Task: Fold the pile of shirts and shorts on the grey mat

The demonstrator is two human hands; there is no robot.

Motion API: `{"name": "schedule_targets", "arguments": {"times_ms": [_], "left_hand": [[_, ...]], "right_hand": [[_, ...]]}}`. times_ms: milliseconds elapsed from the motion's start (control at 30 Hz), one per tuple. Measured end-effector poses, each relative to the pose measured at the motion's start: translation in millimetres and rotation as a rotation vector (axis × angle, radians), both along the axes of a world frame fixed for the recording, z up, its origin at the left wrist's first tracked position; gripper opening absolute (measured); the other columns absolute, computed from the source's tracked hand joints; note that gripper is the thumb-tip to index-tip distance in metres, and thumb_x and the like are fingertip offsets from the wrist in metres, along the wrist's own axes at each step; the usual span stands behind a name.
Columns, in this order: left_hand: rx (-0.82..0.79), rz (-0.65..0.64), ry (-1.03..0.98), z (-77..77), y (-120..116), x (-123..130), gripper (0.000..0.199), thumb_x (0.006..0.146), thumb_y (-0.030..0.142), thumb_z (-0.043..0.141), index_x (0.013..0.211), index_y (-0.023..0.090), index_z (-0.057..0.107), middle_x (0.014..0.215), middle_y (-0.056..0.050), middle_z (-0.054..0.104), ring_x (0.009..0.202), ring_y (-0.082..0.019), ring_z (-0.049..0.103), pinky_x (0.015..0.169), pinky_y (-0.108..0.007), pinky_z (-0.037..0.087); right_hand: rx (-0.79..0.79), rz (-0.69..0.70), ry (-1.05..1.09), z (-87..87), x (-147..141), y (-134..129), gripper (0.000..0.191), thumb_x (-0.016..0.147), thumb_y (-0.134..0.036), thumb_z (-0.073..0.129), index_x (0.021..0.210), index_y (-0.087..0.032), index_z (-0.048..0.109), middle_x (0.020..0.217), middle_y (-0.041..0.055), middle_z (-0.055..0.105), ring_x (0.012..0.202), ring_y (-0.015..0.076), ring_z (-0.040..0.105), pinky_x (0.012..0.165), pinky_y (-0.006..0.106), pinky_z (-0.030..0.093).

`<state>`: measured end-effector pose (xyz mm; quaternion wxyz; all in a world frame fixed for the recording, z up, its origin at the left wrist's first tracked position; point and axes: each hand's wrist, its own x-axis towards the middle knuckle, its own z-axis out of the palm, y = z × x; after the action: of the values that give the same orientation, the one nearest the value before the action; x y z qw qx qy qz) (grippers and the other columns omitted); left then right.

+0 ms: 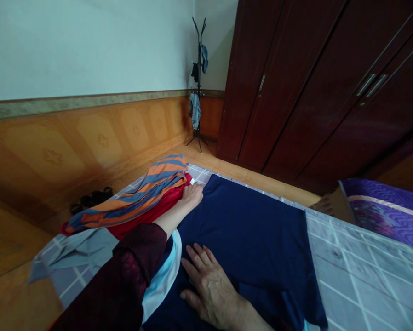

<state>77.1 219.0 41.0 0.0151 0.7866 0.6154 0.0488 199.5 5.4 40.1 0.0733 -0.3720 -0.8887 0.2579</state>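
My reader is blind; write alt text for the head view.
A person's right hand rests palm-down on a navy garment spread over a checked cloth; the left hand curls at the garment's left edge. Striped clothing lies farther left.

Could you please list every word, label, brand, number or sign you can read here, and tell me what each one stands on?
There is no readable text in this picture.
Small white tag on the red cloth, beside the left hand: too small and blurred to tell whether it bears print.
Navy garment: no lettering shows on its visible part.
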Motion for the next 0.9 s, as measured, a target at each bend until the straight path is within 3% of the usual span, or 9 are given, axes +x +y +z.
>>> {"name": "schedule_targets", "arguments": {"times_ms": [100, 200, 333, 433, 533, 600, 700, 767, 900], "left_hand": [[0.032, -0.013, 0.009, -1.9, -5, 2, 0.029, 0.089, 0.013, 0.04, 0.109, 0.01, 0.061, 0.11, -0.019, 0.061, 0.102, -0.028, 0.061, 0.085, -0.04, 0.047], [0.063, -0.121, 0.002, -5.2, -14, 2, 0.036, 0.093, 0.015, 0.037, 0.125, 0.014, 0.052, 0.13, -0.018, 0.053, 0.122, -0.028, 0.047, 0.101, -0.044, 0.036], [0.007, -0.276, -0.008, -14.3, -15, -3, 0.042, 0.097, 0.032, 0.037, 0.137, 0.023, 0.042, 0.148, -0.006, 0.039, 0.136, -0.022, 0.032, 0.111, -0.038, 0.024], [-0.041, -0.255, -0.018, -18.5, -7, -3, 0.053, 0.097, 0.044, 0.032, 0.142, 0.016, 0.037, 0.152, -0.012, 0.03, 0.14, -0.028, 0.025, 0.112, -0.047, 0.02], [-0.081, -0.232, -0.03, -12.1, -5, 0, 0.061, 0.094, 0.049, 0.036, 0.141, 0.01, 0.036, 0.151, -0.019, 0.03, 0.139, -0.034, 0.025, 0.11, -0.055, 0.021], [-0.081, -0.251, -0.044, -0.2, -12, 0, 0.061, 0.093, 0.047, 0.042, 0.141, 0.011, 0.036, 0.15, -0.019, 0.031, 0.139, -0.033, 0.027, 0.111, -0.052, 0.022], [-0.026, -0.283, -0.083, 24.9, -41, -17, 0.059, 0.092, 0.043, 0.045, 0.143, 0.015, 0.034, 0.151, -0.013, 0.032, 0.138, -0.026, 0.03, 0.111, -0.04, 0.025], [0.045, -0.267, -0.141, 40.8, -71, -40, 0.053, 0.091, 0.04, 0.047, 0.138, 0.015, 0.041, 0.145, -0.012, 0.041, 0.133, -0.024, 0.039, 0.108, -0.035, 0.031], [0.076, -0.108, -0.233, 54.4, -142, -100, 0.035, 0.093, 0.04, 0.044, 0.116, 0.018, 0.058, 0.118, -0.009, 0.063, 0.112, -0.023, 0.057, 0.097, -0.034, 0.041]], "right_hand": [[-0.002, 0.008, -0.011, 0.5, 0, 0, 0.062, 0.093, -0.051, 0.041, 0.144, -0.018, 0.035, 0.153, 0.0133, 0.025, 0.142, 0.0288, 0.016, 0.116, 0.047, 0.013], [0.001, 0.011, -0.009, -0.4, 1, -1, 0.062, 0.092, -0.05, 0.041, 0.144, -0.017, 0.035, 0.153, 0.0135, 0.026, 0.142, 0.0294, 0.017, 0.116, 0.047, 0.012], [0.01, 0.015, 0.006, -3.0, 1, -1, 0.062, 0.093, -0.051, 0.039, 0.145, -0.019, 0.033, 0.154, 0.0121, 0.024, 0.142, 0.0286, 0.017, 0.116, 0.047, 0.013], [0.03, 0.008, -0.005, -4.6, 0, -1, 0.062, 0.092, -0.052, 0.041, 0.145, -0.02, 0.034, 0.154, 0.0116, 0.024, 0.142, 0.0289, 0.018, 0.116, 0.047, 0.014], [0.057, 0.005, -0.022, -6.3, -1, -1, 0.061, 0.092, -0.052, 0.042, 0.145, -0.021, 0.035, 0.154, 0.0117, 0.025, 0.141, 0.0292, 0.018, 0.115, 0.048, 0.015], [0.073, 0.006, -0.025, -7.7, -1, -1, 0.061, 0.092, -0.052, 0.042, 0.144, -0.02, 0.036, 0.153, 0.0126, 0.026, 0.141, 0.0293, 0.019, 0.115, 0.048, 0.015], [0.087, 0.005, -0.011, -10.4, 0, -1, 0.06, 0.093, -0.052, 0.041, 0.143, -0.019, 0.039, 0.152, 0.0136, 0.028, 0.141, 0.0295, 0.019, 0.115, 0.047, 0.016], [0.088, 0.001, -0.002, -12.0, -1, -1, 0.06, 0.092, -0.052, 0.042, 0.143, -0.019, 0.039, 0.152, 0.0139, 0.029, 0.141, 0.03, 0.02, 0.115, 0.048, 0.016], [0.096, 0.0, 0.011, -13.1, -2, -1, 0.058, 0.092, -0.048, 0.044, 0.142, -0.019, 0.04, 0.152, 0.013, 0.03, 0.14, 0.0304, 0.021, 0.115, 0.048, 0.016]]}}
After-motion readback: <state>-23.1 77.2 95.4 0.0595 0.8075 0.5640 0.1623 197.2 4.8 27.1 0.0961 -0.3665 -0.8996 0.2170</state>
